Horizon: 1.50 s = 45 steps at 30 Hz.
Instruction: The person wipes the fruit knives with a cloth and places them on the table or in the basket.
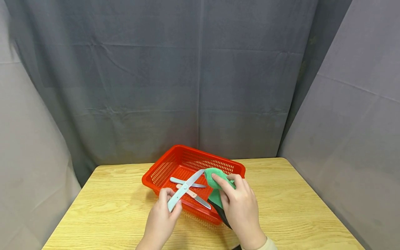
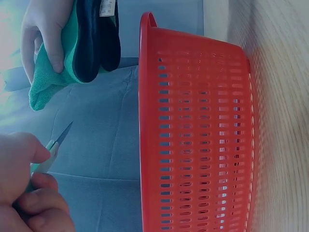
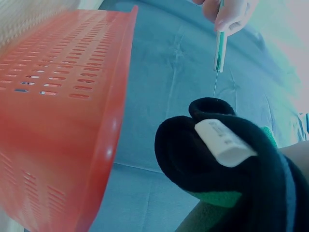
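My left hand (image 1: 160, 218) grips the mint handle of an unfolded knife (image 1: 185, 188), whose blade slants up to the right. The blade's tip meets or lies just beside a green cloth (image 1: 215, 175) held by my right hand (image 1: 240, 205). The cloth is folded over, with a black underside and a white label (image 3: 223, 142) seen in the right wrist view. Below both hands, a second knife with a light blue handle (image 1: 177, 180) and one with a pink handle (image 1: 189, 192) lie, blades out, inside the red basket (image 1: 207, 160).
The slotted plastic basket stands on a light wooden table (image 1: 115, 198), set at an angle near the back edge. A grey curtain (image 1: 150, 80) hangs behind, with paler sheets at the left and right (image 1: 353, 114). Part of a dark object (image 1: 236, 247) shows at the bottom edge.
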{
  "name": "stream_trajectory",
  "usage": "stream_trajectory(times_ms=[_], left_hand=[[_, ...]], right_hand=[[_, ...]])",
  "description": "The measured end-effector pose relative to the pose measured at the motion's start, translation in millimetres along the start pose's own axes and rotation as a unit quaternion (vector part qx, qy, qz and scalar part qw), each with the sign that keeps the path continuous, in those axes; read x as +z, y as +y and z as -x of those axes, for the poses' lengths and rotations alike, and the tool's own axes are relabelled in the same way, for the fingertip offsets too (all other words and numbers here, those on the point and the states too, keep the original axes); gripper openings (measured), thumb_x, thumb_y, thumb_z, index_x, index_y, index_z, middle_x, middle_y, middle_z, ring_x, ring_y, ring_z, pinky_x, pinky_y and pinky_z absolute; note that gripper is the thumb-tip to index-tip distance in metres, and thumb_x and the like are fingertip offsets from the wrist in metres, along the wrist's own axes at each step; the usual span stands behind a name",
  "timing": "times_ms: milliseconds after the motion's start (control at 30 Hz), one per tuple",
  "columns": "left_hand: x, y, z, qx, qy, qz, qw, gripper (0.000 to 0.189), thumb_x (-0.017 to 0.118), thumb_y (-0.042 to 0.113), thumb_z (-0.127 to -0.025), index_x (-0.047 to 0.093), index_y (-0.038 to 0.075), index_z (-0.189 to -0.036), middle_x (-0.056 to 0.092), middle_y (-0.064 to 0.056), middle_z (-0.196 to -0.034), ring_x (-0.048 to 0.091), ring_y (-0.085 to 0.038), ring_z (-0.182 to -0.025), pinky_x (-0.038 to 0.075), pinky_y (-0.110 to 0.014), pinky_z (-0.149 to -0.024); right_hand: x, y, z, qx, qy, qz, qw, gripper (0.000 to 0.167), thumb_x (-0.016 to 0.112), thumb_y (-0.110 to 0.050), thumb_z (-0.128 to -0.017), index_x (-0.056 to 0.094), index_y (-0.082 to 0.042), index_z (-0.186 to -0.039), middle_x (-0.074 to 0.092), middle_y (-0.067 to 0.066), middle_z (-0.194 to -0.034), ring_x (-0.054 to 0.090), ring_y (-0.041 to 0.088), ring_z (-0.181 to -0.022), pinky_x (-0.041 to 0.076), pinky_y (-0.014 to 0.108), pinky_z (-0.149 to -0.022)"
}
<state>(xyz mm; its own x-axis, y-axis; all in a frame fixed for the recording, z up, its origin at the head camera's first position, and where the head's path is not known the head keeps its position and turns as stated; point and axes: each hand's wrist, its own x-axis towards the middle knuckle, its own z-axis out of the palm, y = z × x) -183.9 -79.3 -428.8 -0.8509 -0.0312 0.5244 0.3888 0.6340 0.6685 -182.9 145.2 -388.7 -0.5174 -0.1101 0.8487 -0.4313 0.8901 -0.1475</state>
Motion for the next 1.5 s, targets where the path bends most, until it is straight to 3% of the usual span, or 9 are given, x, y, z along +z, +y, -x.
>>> stream_trajectory(times_ms=[433,633,867,1067,1267,1500], left_hand=[[-1.7,-1.5,-1.7,-0.027,-0.011,0.006,0.9995,0.025,0.074,0.01,-0.088,0.054,0.012,-0.103,0.043,0.01,-0.067,0.033,0.001,-0.051,0.03,-0.02,-0.048],[-3.4,-1.3,-1.3,-0.024,-0.006,0.0,0.9997,0.018,0.073,0.014,-0.092,0.058,0.013,-0.102,0.042,0.011,-0.066,0.032,0.001,-0.052,0.03,-0.019,-0.049],[-4.2,-1.5,-1.0,-0.008,0.009,-0.002,0.9999,0.011,0.072,0.014,-0.093,0.063,0.014,-0.099,0.05,0.011,-0.07,0.036,0.001,-0.055,0.034,-0.02,-0.052],[-3.8,-1.7,-1.1,0.008,0.023,-0.017,0.9996,0.005,0.072,0.016,-0.095,0.066,0.015,-0.095,0.047,0.013,-0.066,0.036,0.001,-0.056,0.033,-0.02,-0.052],[-4.5,-0.6,-0.5,0.018,0.017,-0.018,0.9995,0.007,0.068,0.021,-0.099,0.071,0.016,-0.094,0.045,0.014,-0.063,0.033,0.002,-0.054,0.032,-0.021,-0.05],[-5.0,0.2,-1.2,0.004,0.008,0.0,1.0,0.008,0.069,0.019,-0.098,0.072,0.017,-0.091,0.052,0.014,-0.064,0.038,0.002,-0.055,0.035,-0.021,-0.052]], right_hand=[[-0.4,-0.4,-0.7,-0.003,0.002,0.0,1.0,0.06,0.082,0.005,-0.074,0.076,-0.031,-0.121,0.065,0.007,-0.101,0.059,0.021,-0.077,0.048,0.033,-0.061],[-0.7,-0.7,-0.9,-0.004,-0.001,0.001,1.0,0.059,0.082,0.004,-0.074,0.076,-0.031,-0.121,0.065,0.007,-0.101,0.059,0.022,-0.077,0.048,0.033,-0.061],[-0.2,-0.7,-0.8,-0.006,0.001,-0.001,1.0,0.059,0.083,0.004,-0.074,0.076,-0.031,-0.121,0.065,0.007,-0.1,0.061,0.022,-0.078,0.049,0.034,-0.062],[0.1,-1.3,0.3,-0.004,-0.008,-0.001,1.0,0.058,0.084,0.003,-0.075,0.076,-0.031,-0.121,0.065,0.007,-0.1,0.061,0.023,-0.078,0.049,0.034,-0.062],[1.5,-1.4,0.9,-0.016,-0.016,0.0,0.9997,0.059,0.084,0.002,-0.074,0.075,-0.032,-0.121,0.065,0.005,-0.1,0.059,0.022,-0.079,0.049,0.033,-0.063],[3.9,-3.2,2.1,-0.043,-0.039,-0.004,0.9983,0.057,0.089,-0.003,-0.074,0.075,-0.034,-0.12,0.065,0.004,-0.101,0.058,0.019,-0.078,0.051,0.033,-0.062]])
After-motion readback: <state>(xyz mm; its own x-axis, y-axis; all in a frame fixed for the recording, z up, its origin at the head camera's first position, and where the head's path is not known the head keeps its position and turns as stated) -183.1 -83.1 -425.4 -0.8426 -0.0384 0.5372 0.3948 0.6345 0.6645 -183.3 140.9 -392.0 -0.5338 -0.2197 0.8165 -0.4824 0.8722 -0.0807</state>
